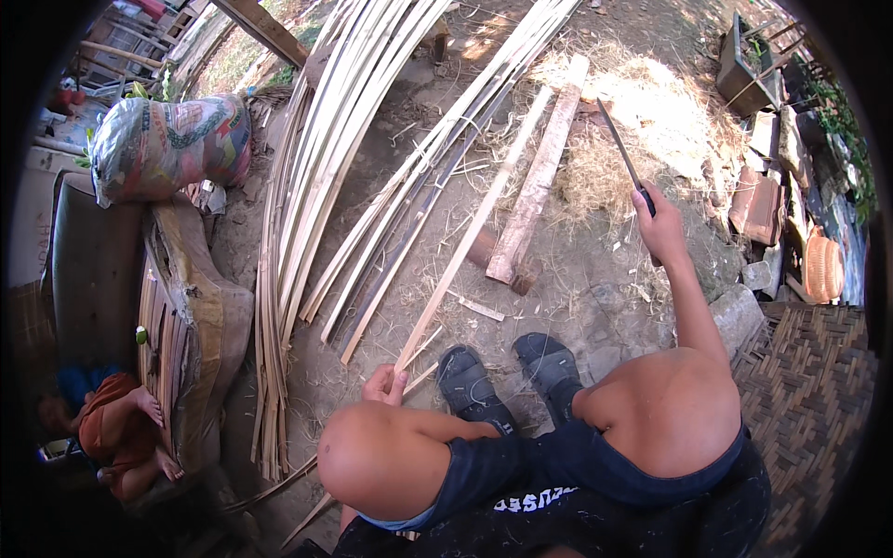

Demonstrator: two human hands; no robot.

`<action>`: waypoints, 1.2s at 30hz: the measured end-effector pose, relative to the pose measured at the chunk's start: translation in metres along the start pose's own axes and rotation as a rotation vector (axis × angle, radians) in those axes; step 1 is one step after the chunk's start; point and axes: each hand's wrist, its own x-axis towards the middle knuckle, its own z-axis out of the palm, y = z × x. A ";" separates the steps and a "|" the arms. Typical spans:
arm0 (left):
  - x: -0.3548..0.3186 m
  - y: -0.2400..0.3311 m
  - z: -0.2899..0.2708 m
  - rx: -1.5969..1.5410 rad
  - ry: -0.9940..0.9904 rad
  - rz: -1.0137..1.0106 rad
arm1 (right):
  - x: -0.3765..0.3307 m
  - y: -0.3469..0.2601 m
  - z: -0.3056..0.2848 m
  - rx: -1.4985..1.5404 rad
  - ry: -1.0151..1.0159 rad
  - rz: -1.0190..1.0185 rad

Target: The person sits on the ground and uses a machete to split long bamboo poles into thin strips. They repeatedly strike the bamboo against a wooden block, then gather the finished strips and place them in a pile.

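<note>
From up here I look down over my knees to my left hand (385, 384), which is closed around the near end of a long pale bamboo strip (470, 232); the strip runs up and away to the right across the dirt ground (595, 279), its far end resting over the wooden plank (539, 177) that lies aslant in front of me. My right hand (659, 228) is raised out to the right, fist wrapped tight on the dark handle of a long knife (619, 149), whose blade points up and left over a heap of dry shavings (642, 112), clear of the strip. My two dark sandals (507, 372) sit side by side on the ground between my knees, just right of the left hand. To the left lies a big bundle of bamboo strips (316, 186) fanned across the ground, and beyond it a stuffed printed sack (172, 144) rests on a worn bench (200, 307). At the lower left a person in an orange garment (116, 432) sits with bare feet showing. A woven mat (805, 391) covers the ground at my right, with rubble and a small woven basket (822, 267) beside it.
</note>
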 end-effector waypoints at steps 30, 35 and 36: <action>0.073 -0.013 0.029 -0.242 -0.551 -0.344 | -0.099 -0.006 0.084 -0.075 -0.420 -0.234; 0.080 -0.010 0.048 -0.190 -0.485 -0.183 | -0.105 -0.004 0.083 -0.158 -0.544 -0.393; 0.077 -0.016 0.041 -0.188 -0.493 -0.173 | -0.072 0.006 0.075 -0.103 -0.339 -0.136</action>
